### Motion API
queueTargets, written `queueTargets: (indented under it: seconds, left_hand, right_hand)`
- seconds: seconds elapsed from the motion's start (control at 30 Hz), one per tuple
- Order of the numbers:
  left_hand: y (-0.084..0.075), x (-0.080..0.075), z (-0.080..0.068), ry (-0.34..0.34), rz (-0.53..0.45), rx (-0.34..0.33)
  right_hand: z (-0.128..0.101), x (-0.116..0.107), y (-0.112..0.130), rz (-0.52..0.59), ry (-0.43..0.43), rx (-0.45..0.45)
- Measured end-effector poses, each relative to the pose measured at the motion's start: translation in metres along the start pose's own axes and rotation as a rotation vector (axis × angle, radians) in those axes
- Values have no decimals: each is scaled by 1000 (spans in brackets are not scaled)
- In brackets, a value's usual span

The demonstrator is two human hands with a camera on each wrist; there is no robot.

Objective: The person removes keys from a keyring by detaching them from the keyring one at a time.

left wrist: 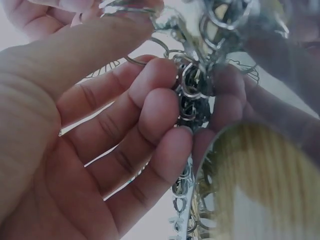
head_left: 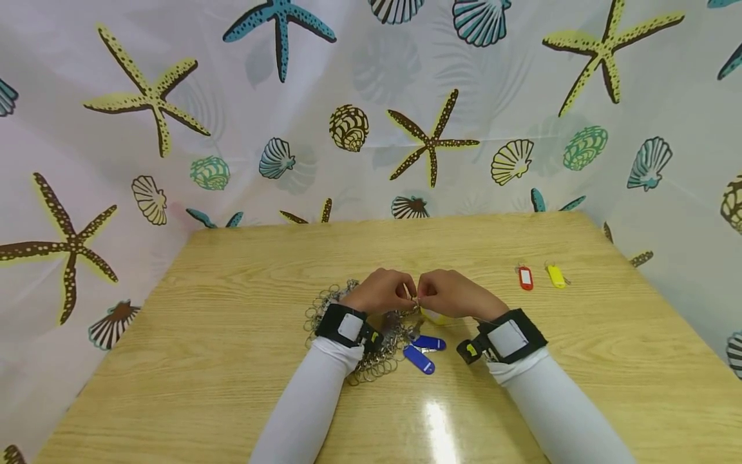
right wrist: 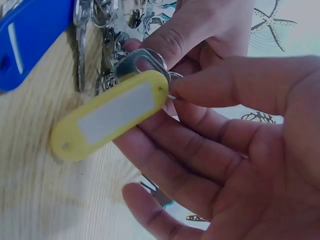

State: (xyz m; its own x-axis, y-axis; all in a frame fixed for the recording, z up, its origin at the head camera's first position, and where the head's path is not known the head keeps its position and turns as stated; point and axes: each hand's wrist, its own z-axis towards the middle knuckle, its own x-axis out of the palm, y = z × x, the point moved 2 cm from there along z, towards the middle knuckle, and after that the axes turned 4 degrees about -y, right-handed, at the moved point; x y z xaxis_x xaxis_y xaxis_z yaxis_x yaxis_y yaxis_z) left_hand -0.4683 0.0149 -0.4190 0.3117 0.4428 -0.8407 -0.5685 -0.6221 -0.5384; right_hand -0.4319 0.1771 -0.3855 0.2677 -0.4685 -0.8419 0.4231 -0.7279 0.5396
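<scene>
Both hands meet over the middle of the table, fingertips nearly touching. My right hand (head_left: 460,295) pinches the small metal ring of a yellow key tag (right wrist: 117,115) between thumb and forefinger; the tag has a white label and hangs at a slant. My left hand (head_left: 379,293) pinches a metal key ring (left wrist: 131,10), its other fingers curled beside a dangling cluster of linked rings (left wrist: 192,87). Whether the two rings are joined is hidden by the fingertips. Below the hands lie two blue key tags (head_left: 418,359) with keys, beside a heap of key rings (head_left: 371,370).
On the right of the wooden table (head_left: 591,361) lie a red key tag (head_left: 525,278) and another yellow key tag (head_left: 556,276). A white cloth (head_left: 359,71) printed with starfish and shells hangs behind the table and along its sides.
</scene>
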Motion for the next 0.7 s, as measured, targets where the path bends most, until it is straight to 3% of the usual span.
queueTargets:
  seconds: [0.2,0.47,0.7]
  left_hand:
    - [-1,-2,-1,-12,14,15]
    - [9,-15,-8,-56,-55,8]
    - [10,-16,-8,-3,-141,-8]
  right_hand:
    - [0,-1,0,35,-19,32]
    - [5,2,-5,53,-57,18]
    - [7,5,-11,135,-79,40]
